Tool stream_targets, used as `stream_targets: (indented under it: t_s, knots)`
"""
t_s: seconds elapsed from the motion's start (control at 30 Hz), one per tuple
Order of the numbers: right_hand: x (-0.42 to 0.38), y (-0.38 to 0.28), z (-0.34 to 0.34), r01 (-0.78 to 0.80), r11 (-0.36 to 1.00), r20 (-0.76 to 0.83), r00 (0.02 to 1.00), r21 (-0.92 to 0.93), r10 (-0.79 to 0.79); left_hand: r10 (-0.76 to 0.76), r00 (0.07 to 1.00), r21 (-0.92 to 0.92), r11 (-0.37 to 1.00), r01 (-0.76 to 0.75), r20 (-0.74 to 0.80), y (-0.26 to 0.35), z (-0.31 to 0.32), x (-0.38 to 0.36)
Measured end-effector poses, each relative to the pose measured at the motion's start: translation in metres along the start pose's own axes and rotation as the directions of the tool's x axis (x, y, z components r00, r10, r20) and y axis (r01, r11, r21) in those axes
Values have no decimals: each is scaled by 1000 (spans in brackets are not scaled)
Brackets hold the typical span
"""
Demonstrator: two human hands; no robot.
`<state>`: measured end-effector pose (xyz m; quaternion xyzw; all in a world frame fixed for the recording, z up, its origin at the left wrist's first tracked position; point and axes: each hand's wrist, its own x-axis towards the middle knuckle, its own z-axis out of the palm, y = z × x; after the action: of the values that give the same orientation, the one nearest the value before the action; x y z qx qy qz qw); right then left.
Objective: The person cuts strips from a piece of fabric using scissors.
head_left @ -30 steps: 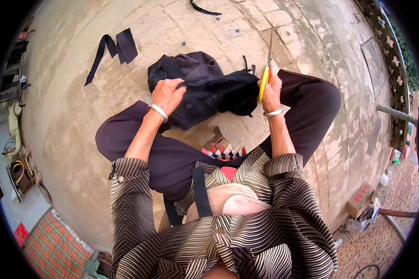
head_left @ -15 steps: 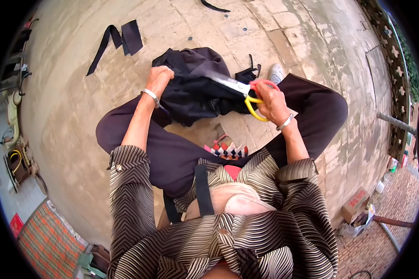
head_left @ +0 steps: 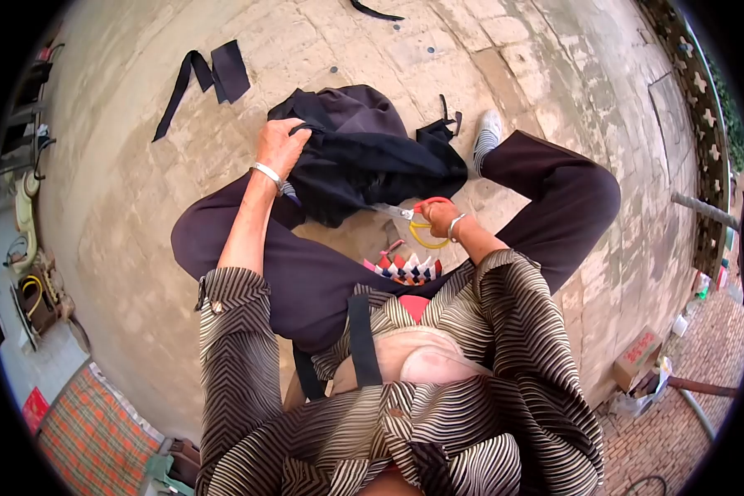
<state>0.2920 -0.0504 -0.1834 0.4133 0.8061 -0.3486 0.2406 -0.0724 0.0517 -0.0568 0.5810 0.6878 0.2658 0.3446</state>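
Between my spread legs a dark garment (head_left: 355, 157) lies bunched on the paving, a black side and a dark purple-grey side both showing. At its left upper edge my left hand (head_left: 280, 149) is closed on the cloth, pinching a dark fold. My right hand (head_left: 440, 217) grips a pair of scissors (head_left: 401, 212) with one red and one yellow handle loop. Their blades point left, right at the garment's lower edge, and the tips are hidden against the cloth. Below the scissors, a patterned seat with red, white and dark diamonds (head_left: 405, 269) shows under me.
Cut dark fabric strips (head_left: 230, 71) lie on the paving at upper left, another black strip (head_left: 376, 11) at the top. My striped sock foot (head_left: 488, 136) rests right of the garment. A cardboard box (head_left: 636, 358) stands at right, a plaid cloth (head_left: 99, 430) lower left.
My right hand has brought the scissors down and left, from above the cloth to its lower edge. My left hand keeps its hold on the garment, whose right part now lies lower.
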Motion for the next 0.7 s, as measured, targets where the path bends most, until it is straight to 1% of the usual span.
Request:
stream_targets:
  t_s: [0.03,0.07,0.13,0.2,0.27,0.3,0.37,0.4,0.43,0.5,0.53,0.57,0.6,0.63,0.67,0.7]
  knots:
    - [0,0,5,13,998,22,1000,61,-14,19,1000,-77,997,-18,9,2,0,-2]
    - [2,-1,10,-46,999,57,997,-4,46,17,1000,-79,997,-17,8,3,1,-3]
    - [-1,6,11,-52,998,57,997,-18,53,-9,999,-164,986,17,49,4,1,-5]
    - [2,8,7,-53,998,56,997,-33,55,-2,1000,-189,982,7,29,3,-1,-5]
    - [-4,2,-12,-240,969,-8,970,50,241,-1,1000,-253,968,6,20,-1,-2,-2]
    - [-6,2,-25,-241,970,-7,970,43,242,-2,1000,-258,966,6,16,-4,-3,0]
    - [-15,-8,-59,-288,956,14,958,64,287,-28,999,-297,955,13,-46,0,-8,0]
    - [-30,-11,-67,-210,977,-216,953,40,213,-41,998,-279,960,25,-51,4,-11,-1]
    - [-42,-14,-82,-210,977,-216,953,39,213,-41,998,-280,960,25,-51,5,-11,-2]
    - [-64,-19,-114,-241,967,-286,924,82,254,-49,999,-155,987,45,-21,8,-12,-3]
    - [-75,-20,-123,-212,968,-383,890,136,249,-49,998,-155,987,44,-26,11,-13,-5]
    - [-83,-18,-128,-116,976,-489,850,185,194,-70,997,-227,971,72,17,15,-12,-7]
    - [-82,-19,-133,-19,940,-511,835,342,203,-87,994,-298,949,102,63,20,-11,-9]
    - [-80,-19,-137,77,869,-528,819,489,224,-84,994,-298,949,102,70,25,-9,-12]
    - [-74,-22,-141,214,805,-599,773,554,206,-104,986,-340,930,142,128,32,-7,-14]
    - [-67,-27,-144,254,740,-584,781,623,224,-117,976,-380,907,179,182,40,-5,-15]
